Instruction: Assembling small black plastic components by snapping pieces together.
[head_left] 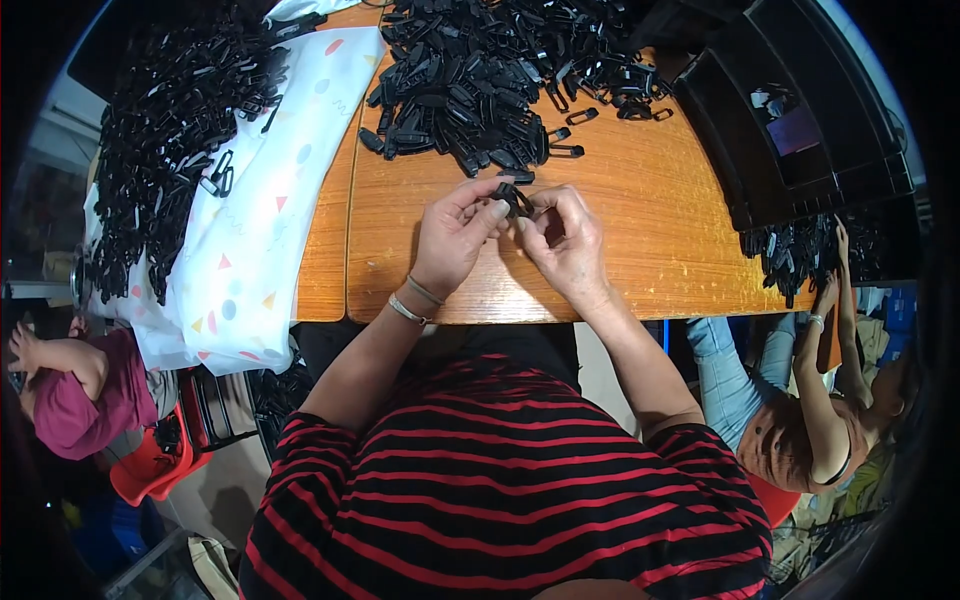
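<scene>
Close together over the near part of the wooden table [420,200], my two hands meet at a small black plastic clip [514,197]. My left hand [449,240] pinches it between thumb and fingers. From the other side, my right hand [572,243] grips it with bent fingers and thumb. Fingers partly cover the clip, so its full shape is hidden. Just beyond lies a large pile of black plastic clip parts [460,95], some solid and oblong, others open frames. A few loose frame pieces [567,151] lie at the pile's right edge.
Another black heap [190,140] covers the left side, beside a white patterned sheet [275,200]. A black open box [800,120] stands at the right, with more black parts [785,260] near it. Co-workers sit left [95,385] and right [800,420].
</scene>
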